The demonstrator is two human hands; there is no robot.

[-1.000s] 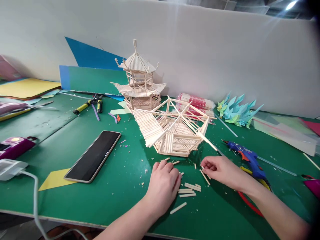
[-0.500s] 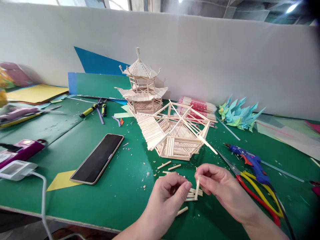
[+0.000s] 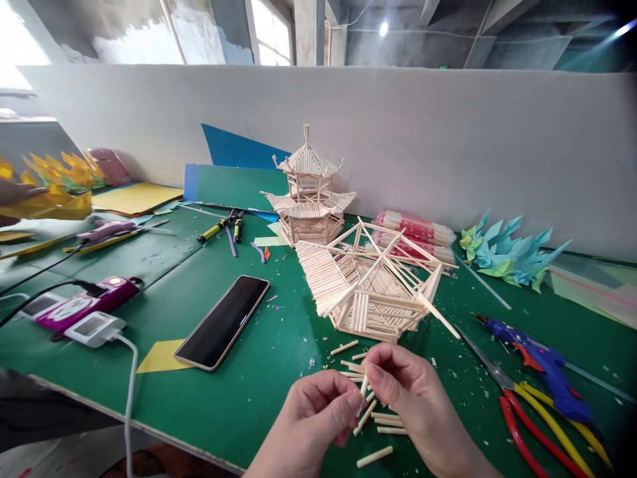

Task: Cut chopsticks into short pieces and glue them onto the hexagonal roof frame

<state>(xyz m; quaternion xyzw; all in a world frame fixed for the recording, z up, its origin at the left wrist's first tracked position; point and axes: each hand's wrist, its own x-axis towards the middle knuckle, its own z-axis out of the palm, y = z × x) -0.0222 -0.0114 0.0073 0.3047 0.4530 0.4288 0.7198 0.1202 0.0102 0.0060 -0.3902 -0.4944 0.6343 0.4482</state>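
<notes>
My right hand point(image 3: 409, 393) pinches the top of a short wooden stick point(image 3: 363, 386) between thumb and fingers. My left hand point(image 3: 318, 413) is closed around its lower end, thumb against forefinger. Below and around the hands lie several loose cut sticks point(image 3: 375, 456). Just beyond them stands a many-sided frame point(image 3: 385, 312) built of wooden sticks, with one sloping roof panel point(image 3: 323, 279) filled in on its left. Behind it rises a finished-looking two-tiered stick pavilion point(image 3: 311, 192).
On the right lie scissors point(image 3: 497, 375) and a blue glue gun point(image 3: 540, 358), with a blue paper ornament point(image 3: 512, 245) behind. Bundled sticks point(image 3: 415, 229) lie at the back. A phone point(image 3: 223, 322), power strip point(image 3: 94, 302) and pliers point(image 3: 219, 227) are left. Another person's hand point(image 3: 17, 192) shows far left.
My view has tilted up and turned left. My hands have come together, the left now closing on the lower end of the stick that the right holds.
</notes>
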